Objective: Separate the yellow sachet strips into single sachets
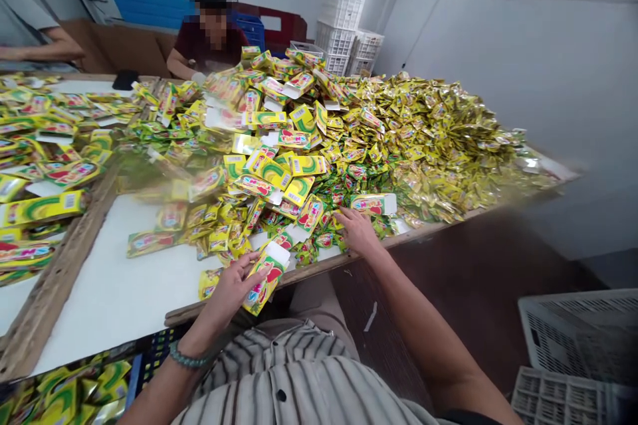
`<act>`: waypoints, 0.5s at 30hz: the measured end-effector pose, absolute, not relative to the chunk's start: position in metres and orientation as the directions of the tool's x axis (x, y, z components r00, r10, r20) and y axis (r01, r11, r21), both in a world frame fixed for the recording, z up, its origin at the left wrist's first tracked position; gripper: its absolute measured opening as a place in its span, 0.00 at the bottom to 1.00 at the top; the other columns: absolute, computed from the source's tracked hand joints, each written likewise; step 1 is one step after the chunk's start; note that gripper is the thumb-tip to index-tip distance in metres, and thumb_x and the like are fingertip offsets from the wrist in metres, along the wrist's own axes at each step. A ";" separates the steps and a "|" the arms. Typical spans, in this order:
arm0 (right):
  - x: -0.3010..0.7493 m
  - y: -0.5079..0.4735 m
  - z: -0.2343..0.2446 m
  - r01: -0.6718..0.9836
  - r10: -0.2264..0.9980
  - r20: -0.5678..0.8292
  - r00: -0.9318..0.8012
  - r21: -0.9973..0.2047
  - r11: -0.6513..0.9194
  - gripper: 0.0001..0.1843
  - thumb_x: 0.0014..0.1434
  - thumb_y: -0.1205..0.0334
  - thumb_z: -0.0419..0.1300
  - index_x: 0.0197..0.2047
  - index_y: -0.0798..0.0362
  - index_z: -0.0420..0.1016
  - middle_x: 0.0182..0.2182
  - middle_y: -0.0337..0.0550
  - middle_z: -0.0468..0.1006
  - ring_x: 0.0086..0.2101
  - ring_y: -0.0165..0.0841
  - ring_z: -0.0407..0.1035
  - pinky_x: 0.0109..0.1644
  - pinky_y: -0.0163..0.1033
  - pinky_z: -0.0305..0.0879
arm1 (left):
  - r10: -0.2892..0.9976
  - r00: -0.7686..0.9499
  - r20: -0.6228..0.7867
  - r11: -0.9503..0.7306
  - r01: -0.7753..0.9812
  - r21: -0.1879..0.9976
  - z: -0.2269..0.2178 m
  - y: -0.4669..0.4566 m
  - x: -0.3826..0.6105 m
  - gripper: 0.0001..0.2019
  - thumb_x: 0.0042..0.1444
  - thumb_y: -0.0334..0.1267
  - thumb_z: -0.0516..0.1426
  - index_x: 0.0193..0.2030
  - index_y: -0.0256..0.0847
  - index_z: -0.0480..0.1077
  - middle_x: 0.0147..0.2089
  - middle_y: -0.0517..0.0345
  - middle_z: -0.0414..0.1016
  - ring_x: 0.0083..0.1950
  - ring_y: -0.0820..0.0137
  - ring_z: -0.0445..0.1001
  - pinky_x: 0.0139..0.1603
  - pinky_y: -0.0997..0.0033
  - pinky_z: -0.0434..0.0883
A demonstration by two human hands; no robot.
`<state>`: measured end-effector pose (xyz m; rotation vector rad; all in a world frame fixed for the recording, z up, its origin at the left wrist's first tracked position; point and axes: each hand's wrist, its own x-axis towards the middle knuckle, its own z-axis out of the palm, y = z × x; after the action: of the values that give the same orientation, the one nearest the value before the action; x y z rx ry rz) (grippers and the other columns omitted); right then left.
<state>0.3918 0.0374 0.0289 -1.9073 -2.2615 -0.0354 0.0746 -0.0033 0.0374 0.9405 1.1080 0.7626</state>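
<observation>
My left hand (238,289) is closed around a small yellow carton (264,284) with a red heart print. The carton is tilted over the table's front edge, its white end flap standing up and open. My right hand (359,231) reaches into the heap of small green sachets (355,178), its fingers apart and touching the sachets. Just beyond it lies another yellow carton (373,204) with its white flap out to the right. More cartons (269,169) are piled loosely between and beyond my hands.
A tall mound of yellow sachets (448,139) covers the table's right side. A wooden divider (74,259) splits the white tabletop (114,279). Across the table sits a person (212,33); another person's arm (44,46) shows at left. Crates (563,332) stand on the floor at right.
</observation>
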 end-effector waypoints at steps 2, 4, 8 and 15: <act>0.392 0.036 0.028 0.959 0.960 0.249 -0.125 -0.218 0.182 0.19 0.59 0.72 0.50 0.51 0.53 0.73 0.52 0.51 0.74 0.51 0.40 0.67 0.54 0.45 0.61 | 0.876 0.278 -0.394 0.425 -0.060 0.903 0.034 -0.007 0.073 0.33 0.41 0.51 0.67 0.53 0.38 0.68 0.46 0.48 0.80 0.43 0.58 0.79 0.44 0.61 0.76; 0.385 0.032 0.031 0.904 0.917 0.399 0.006 -0.394 0.165 0.17 0.62 0.69 0.48 0.47 0.53 0.75 0.45 0.48 0.78 0.46 0.37 0.70 0.52 0.42 0.64 | 0.878 0.263 -0.400 0.430 -0.065 0.901 0.030 -0.009 0.072 0.34 0.40 0.51 0.67 0.53 0.39 0.68 0.47 0.47 0.80 0.44 0.57 0.79 0.46 0.59 0.75; 0.338 0.013 0.048 0.681 0.880 0.435 0.192 -0.704 0.199 0.11 0.62 0.61 0.53 0.43 0.53 0.75 0.37 0.45 0.79 0.35 0.35 0.73 0.40 0.37 0.68 | 0.894 0.261 -0.364 0.382 -0.022 0.924 0.026 -0.011 0.068 0.33 0.41 0.50 0.67 0.54 0.38 0.70 0.51 0.48 0.77 0.50 0.55 0.76 0.52 0.56 0.73; 0.269 -0.009 0.053 0.536 0.881 0.238 -0.408 -0.720 0.442 0.11 0.54 0.75 0.56 0.31 0.53 0.77 0.28 0.39 0.77 0.31 0.29 0.70 0.37 0.31 0.63 | 0.887 0.335 -0.317 0.298 0.108 0.948 0.036 -0.022 0.052 0.26 0.44 0.48 0.66 0.49 0.38 0.74 0.51 0.50 0.78 0.54 0.54 0.73 0.56 0.57 0.69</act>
<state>0.2685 -0.0091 0.0526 -1.1836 -2.0905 0.7399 0.0517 -0.0219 0.0356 1.1589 1.1166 0.6949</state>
